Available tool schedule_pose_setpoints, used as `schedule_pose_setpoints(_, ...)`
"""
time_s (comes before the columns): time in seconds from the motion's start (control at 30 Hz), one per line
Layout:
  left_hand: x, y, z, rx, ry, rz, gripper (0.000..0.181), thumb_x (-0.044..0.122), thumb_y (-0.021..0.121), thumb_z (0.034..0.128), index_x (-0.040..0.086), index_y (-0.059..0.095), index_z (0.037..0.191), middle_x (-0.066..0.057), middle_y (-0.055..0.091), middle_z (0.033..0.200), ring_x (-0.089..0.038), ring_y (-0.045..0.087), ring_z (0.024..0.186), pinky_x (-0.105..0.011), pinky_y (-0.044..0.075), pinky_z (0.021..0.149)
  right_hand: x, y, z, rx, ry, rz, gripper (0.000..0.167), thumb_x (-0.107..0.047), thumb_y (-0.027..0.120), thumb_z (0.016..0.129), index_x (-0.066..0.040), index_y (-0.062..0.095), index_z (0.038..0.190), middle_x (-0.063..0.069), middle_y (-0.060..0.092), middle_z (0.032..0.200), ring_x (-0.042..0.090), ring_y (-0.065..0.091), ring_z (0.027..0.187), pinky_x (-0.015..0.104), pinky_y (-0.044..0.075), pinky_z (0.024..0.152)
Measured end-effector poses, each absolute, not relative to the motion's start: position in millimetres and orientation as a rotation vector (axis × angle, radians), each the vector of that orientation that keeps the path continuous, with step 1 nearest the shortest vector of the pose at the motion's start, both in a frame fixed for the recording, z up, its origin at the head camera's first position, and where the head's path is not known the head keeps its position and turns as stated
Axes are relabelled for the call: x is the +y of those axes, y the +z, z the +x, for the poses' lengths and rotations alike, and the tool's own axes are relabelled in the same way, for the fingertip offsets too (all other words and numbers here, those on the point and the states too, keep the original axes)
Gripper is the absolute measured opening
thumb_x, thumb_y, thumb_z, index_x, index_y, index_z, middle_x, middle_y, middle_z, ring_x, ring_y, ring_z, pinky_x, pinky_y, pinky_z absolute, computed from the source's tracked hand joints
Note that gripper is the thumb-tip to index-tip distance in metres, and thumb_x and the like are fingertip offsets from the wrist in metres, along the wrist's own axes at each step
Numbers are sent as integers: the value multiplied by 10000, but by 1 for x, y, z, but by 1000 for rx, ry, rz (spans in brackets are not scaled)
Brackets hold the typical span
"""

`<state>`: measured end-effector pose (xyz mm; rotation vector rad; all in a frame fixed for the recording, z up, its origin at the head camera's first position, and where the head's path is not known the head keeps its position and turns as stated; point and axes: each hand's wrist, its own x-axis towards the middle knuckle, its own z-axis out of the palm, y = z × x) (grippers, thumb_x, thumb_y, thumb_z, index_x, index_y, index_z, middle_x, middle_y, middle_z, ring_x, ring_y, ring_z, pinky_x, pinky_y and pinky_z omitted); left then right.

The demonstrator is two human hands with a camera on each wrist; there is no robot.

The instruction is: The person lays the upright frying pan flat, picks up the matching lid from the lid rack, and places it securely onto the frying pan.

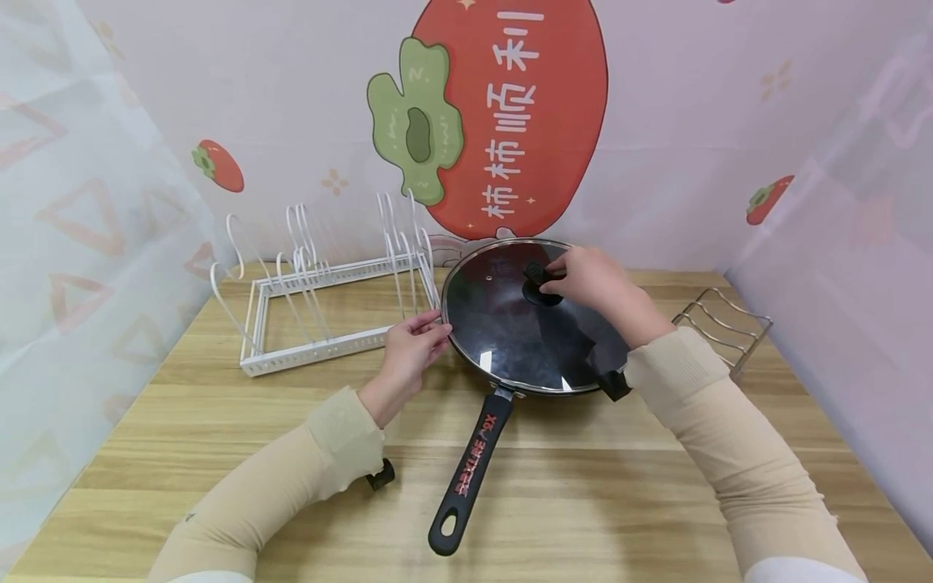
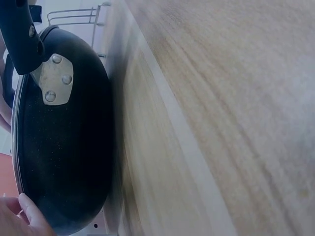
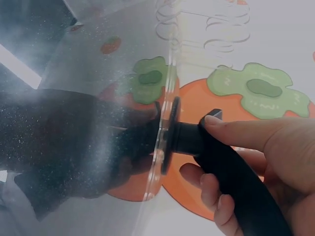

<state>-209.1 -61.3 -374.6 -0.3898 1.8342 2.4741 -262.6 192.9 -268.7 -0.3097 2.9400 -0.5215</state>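
Note:
A black frying pan with a long black handle rests on the wooden table, its handle toward me. On top lies a round glass lid with a metal rim and a black knob. My right hand grips this knob between thumb and fingers, as the right wrist view also shows. At the left edge of the pan, my left hand touches the rim with its fingertips. In the left wrist view its thumb is against the pan's side.
A white rack with upright wire loops stands left of the pan, close to it. On the right is a small metal wire rack. A printed cloth hangs behind the table. A small black piece shows under my left sleeve.

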Motion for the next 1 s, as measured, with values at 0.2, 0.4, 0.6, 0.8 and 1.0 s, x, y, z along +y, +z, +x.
schedule_pose_setpoints(0.2,-64,-373,-210,1863,2428,-367,401,-84,668,934,-93,593,1328,2,586,842,-63,627,684,-224,585,738,202,-266,-255,2953,-496,-396,406,-243,706,960,-34,695,1308,181,681,1278,350,604,1160,499,493,885)
schedule_pose_setpoints(0.4,-68,-369,-210,1885,2359,-333,431,-92,657,936,-74,572,1359,9,603,849,-72,623,704,-230,581,743,209,-263,-247,2961,-529,-420,386,-249,705,967,-64,706,1305,178,693,1252,352,619,1123,496,493,846)
schedule_pose_setpoints(0.6,-75,-365,-215,1871,2269,-265,495,-104,629,937,-85,495,1413,-27,601,923,-81,647,752,-243,582,778,215,-258,-239,2979,-567,-432,344,-254,705,967,-108,734,1278,167,693,1255,322,618,1049,477,475,808)
schedule_pose_setpoints(0.8,-83,-359,-218,1845,2192,-199,514,-78,574,980,-82,427,1473,-74,597,1033,-107,636,846,-414,500,1032,216,-252,-231,2992,-566,-448,383,-295,710,969,-113,715,1306,182,672,1264,335,612,1071,501,482,821)
schedule_pose_setpoints(1.0,-92,-352,-219,1873,2060,-132,527,16,560,1026,-55,388,1519,-154,612,1220,-262,614,1088,-515,389,1123,217,-245,-222,3012,-590,-480,403,-308,723,961,-111,711,1312,187,681,1230,325,610,1046,487,473,803)
